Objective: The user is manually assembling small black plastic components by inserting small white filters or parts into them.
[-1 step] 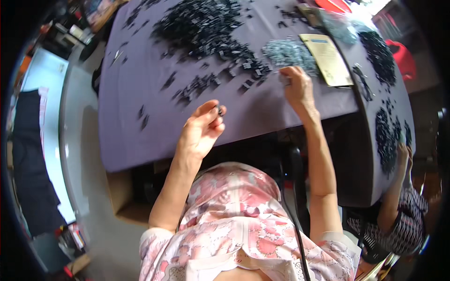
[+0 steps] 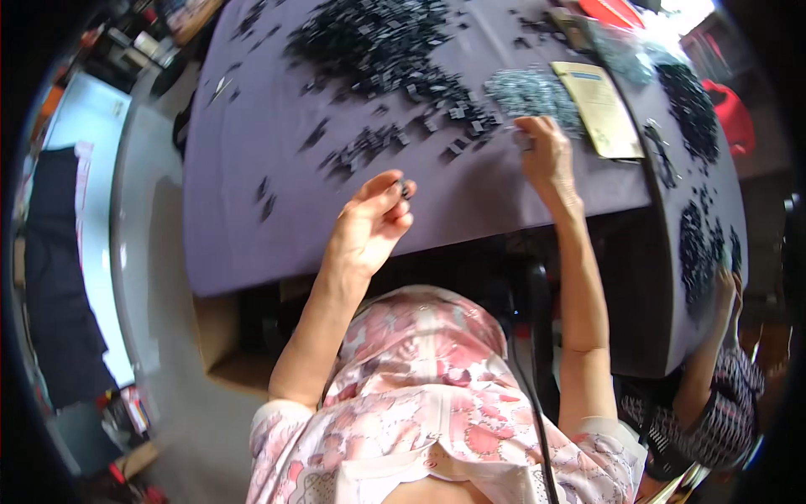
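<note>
My left hand point(image 2: 374, 220) is raised over the table's near edge, closed in a pinch. Between its thumb and fingers sits a small black piece point(image 2: 405, 190), whose exact kind is too small to tell. Farther right, my right hand point(image 2: 550, 161) bends down beside a heap of small clear-grey pieces point(image 2: 531, 92). Its thumb and fingertips are pressed together, and whatever is in them cannot be made out. Beyond my left hand spreads a large heap of small flat black pieces point(image 2: 369, 46). Several stray black pieces point(image 2: 369, 144) lie between that heap and my left hand.
A purple-grey cloth point(image 2: 243, 227) covers the table. A yellowish printed card point(image 2: 598, 109) lies right of the clear-grey heap. Across a seam at right are more black pieces point(image 2: 690, 109), dark-framed glasses point(image 2: 662, 153) and a co-worker's hands point(image 2: 729, 286). A cardboard box point(image 2: 222, 349) stands beneath.
The view has shifted slightly, so the table and both hands appear a little farther right. Both hands keep their pinched shape, and the black piece stays in my left fingers.
</note>
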Motion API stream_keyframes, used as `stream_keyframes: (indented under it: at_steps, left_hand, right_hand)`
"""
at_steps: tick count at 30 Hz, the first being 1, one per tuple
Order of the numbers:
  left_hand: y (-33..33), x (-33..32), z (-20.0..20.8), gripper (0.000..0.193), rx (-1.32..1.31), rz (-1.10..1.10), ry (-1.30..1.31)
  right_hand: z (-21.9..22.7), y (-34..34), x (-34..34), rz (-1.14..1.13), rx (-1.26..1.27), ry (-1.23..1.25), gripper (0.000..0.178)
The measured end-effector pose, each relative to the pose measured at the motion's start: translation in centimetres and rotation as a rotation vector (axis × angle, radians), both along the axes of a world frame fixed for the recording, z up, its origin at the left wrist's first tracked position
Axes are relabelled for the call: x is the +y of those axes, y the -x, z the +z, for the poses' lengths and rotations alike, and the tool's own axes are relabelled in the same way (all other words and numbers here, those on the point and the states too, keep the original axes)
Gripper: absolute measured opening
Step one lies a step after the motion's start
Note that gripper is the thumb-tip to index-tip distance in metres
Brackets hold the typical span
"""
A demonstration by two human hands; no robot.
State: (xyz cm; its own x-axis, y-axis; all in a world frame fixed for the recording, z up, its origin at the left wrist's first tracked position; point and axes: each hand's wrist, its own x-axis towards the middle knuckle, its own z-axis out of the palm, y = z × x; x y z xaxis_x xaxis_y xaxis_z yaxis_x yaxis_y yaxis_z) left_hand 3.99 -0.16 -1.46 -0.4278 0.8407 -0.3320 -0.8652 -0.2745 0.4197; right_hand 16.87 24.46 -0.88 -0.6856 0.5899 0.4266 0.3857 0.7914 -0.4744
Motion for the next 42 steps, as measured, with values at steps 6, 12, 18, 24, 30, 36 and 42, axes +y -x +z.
stream_keyframes:
  at_steps: [6, 12, 18, 24, 30, 36, 42]
  left_hand:
    - [1.2, -0.5, 0.4, 0.015, 0.046, 0.049, 0.048]
    - [1.9, -2.4, 0.4, 0.014, 0.319, 0.147, 0.108]
    - [4.7, -6.5, 0.8, 0.011, 1.320, 0.534, 0.738]
    - [9.4, -10.2, -1.4, 0.014, 1.720, 0.652, 1.052]
    - [10.0, -9.2, -2.5, 0.013, 1.843, 0.716, 1.065]
    - [9.8, -8.3, -1.7, 0.024, 2.123, 0.595, 1.129]
    - [10.8, -8.4, -2.3, 0.011, 2.205, 0.540, 1.184]
  right_hand:
    - [-1.0, 0.9, 2.2, -0.031, -0.179, -0.038, 0.023]
    - [-2.2, 1.3, 2.0, 0.075, -0.179, -0.175, 0.015]
    - [-2.7, 0.9, 1.2, -0.031, -0.126, -0.133, 0.011]
    - [-2.3, 0.6, 0.6, -0.038, -0.105, -0.053, 0.010]
    - [-2.3, 0.3, 0.2, -0.016, -0.089, -0.086, 0.013]
    - [-2.6, 0.4, -0.3, -0.026, -0.056, -0.112, 0.014]
    - [-2.7, 0.1, -0.6, -0.043, 0.006, -0.103, 0.016]
